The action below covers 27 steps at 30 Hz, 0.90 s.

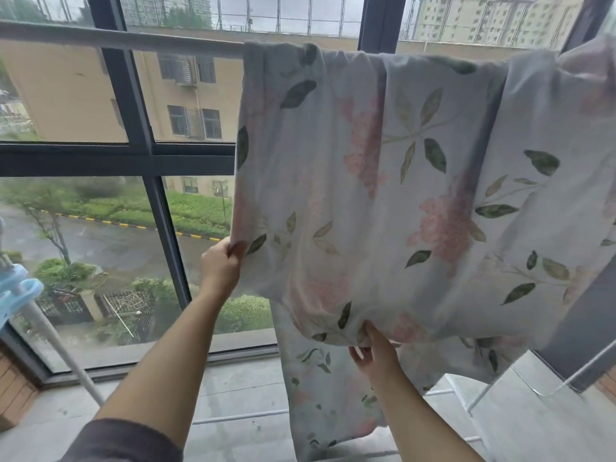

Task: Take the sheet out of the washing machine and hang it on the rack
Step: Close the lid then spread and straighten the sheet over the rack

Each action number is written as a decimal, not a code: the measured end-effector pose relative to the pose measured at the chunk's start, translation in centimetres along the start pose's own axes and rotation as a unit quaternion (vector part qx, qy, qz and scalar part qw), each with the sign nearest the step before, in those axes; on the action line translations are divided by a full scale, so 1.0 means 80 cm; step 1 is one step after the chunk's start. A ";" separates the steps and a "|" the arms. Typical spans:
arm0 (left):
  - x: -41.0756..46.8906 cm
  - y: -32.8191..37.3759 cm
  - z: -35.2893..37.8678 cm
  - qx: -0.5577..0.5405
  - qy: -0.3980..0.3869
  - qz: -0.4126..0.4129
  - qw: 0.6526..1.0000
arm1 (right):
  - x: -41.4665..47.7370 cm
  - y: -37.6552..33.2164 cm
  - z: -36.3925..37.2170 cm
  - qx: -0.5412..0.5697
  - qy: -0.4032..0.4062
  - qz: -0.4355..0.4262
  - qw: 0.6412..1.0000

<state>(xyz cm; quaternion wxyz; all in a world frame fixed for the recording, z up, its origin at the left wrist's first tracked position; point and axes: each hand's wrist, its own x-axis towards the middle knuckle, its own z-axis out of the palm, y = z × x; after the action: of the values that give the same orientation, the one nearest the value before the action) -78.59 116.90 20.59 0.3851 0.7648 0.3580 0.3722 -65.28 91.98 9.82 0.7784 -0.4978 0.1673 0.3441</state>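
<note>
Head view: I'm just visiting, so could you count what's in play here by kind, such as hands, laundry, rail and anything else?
2 hands: left hand and right hand, each holding the sheet's lower edge
1 floral sheet, draped over the bar
1 rack bar
1 blue plastic clip, at the left edge
Total: 5

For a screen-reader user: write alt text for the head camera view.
A floral sheet hangs over the rack's top bar before a window; the left hand pinches its left edge and the right hand grips its lower hem.
</note>
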 end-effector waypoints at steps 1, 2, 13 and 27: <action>-0.013 -0.011 0.006 0.014 -0.006 -0.002 1.000 | -0.003 0.000 0.001 -0.045 0.010 0.021 0.999; -0.027 -0.023 0.012 0.030 -0.015 -0.002 0.999 | -0.005 0.004 0.000 -0.093 0.013 0.047 0.994; -0.119 -0.100 0.056 0.267 -0.208 -0.024 0.941 | -0.053 -0.034 0.077 -0.404 0.056 -0.061 0.911; -0.012 0.049 -0.005 -0.159 -0.154 -0.003 0.975 | -0.117 -0.095 0.217 -0.374 -0.087 -0.416 0.824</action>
<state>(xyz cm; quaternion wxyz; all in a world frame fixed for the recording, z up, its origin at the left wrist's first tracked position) -78.36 114.44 23.82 0.5539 0.7405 0.2329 0.3010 -68.00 101.91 28.28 0.6133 -0.7409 -0.2656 0.0661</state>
